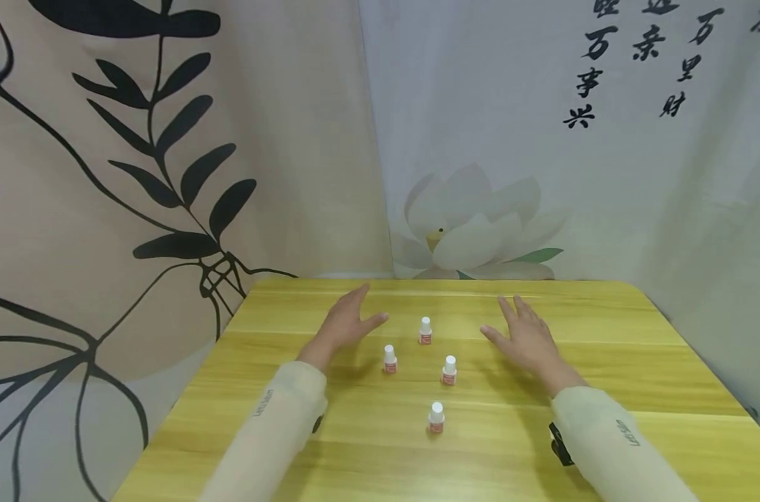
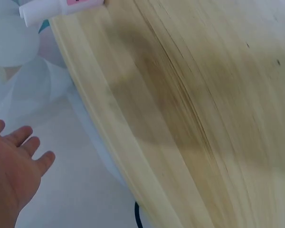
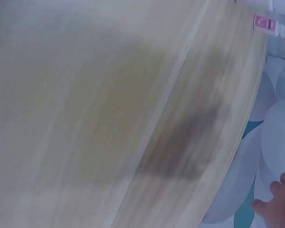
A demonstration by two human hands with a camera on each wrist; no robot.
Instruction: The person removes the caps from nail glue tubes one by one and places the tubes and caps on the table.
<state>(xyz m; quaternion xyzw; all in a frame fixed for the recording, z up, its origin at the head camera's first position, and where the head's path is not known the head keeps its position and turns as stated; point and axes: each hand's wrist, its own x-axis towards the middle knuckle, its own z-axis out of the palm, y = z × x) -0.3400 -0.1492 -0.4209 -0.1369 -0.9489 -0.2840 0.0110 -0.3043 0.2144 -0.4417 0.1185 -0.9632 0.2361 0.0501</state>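
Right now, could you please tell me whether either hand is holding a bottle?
No, the left hand and right hand are both apart from the four bottles.

Behind the fingers of the left hand (image 1: 342, 326), a pale cream sleeve (image 1: 261, 439) is covering the forearm. Farther back from those fingers, dark lettering (image 1: 263, 403) is running along the cloth, too small to read surely; a small dark piece (image 1: 317, 424) is showing on the thumb side. Behind the right hand's (image 1: 530, 341) fingers, a matching sleeve (image 1: 625, 460) is bearing similar lettering (image 1: 627, 432), and a black fitting (image 1: 560, 446) is jutting from its thumb side.
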